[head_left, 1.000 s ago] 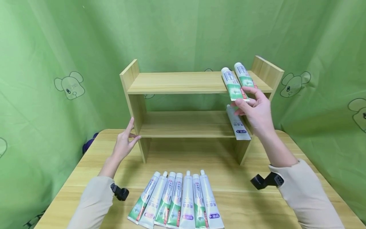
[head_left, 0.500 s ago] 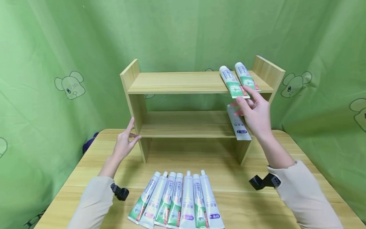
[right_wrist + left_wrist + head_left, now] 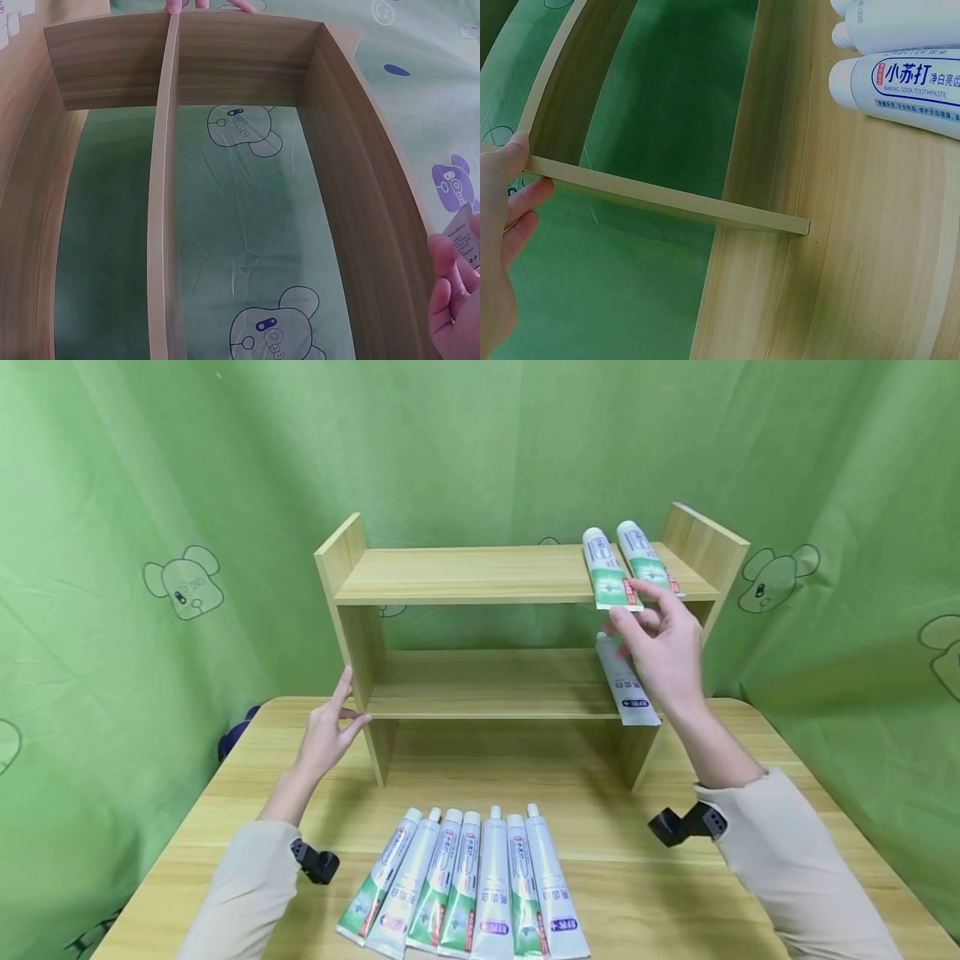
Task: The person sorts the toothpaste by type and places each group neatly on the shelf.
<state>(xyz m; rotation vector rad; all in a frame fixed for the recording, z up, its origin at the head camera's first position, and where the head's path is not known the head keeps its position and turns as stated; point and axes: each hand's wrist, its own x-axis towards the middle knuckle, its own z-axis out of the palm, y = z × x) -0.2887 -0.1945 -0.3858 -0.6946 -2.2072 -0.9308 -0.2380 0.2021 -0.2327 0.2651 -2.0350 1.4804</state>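
At the right end of the wooden shelf's top board, my right hand [image 3: 667, 647] pinches the flat tail of a green-and-white toothpaste tube [image 3: 609, 568]. In the right wrist view only that tube's tail [image 3: 463, 232] shows between thumb and fingers. Just right of it lies another such toothpaste tube [image 3: 641, 556], its tail overlapping the board's front edge. My left hand [image 3: 326, 735] holds the left side panel of the wooden shelf [image 3: 348, 610]. In the left wrist view, thumb and fingers lie on either side of that panel [image 3: 667, 199], where the middle board meets it.
A silver-white toothpaste tube [image 3: 628, 685] lies at the right end of the middle board, tail over its front edge. Several mixed toothpaste tubes [image 3: 491, 885] lie fanned on the table [image 3: 637, 885] in front. A green curtain [image 3: 480, 452] hangs behind.
My right hand has pushed the held toothpaste tube farther back on the top board, and the tube has turned straighter, front to back. My left hand stays put on the panel.
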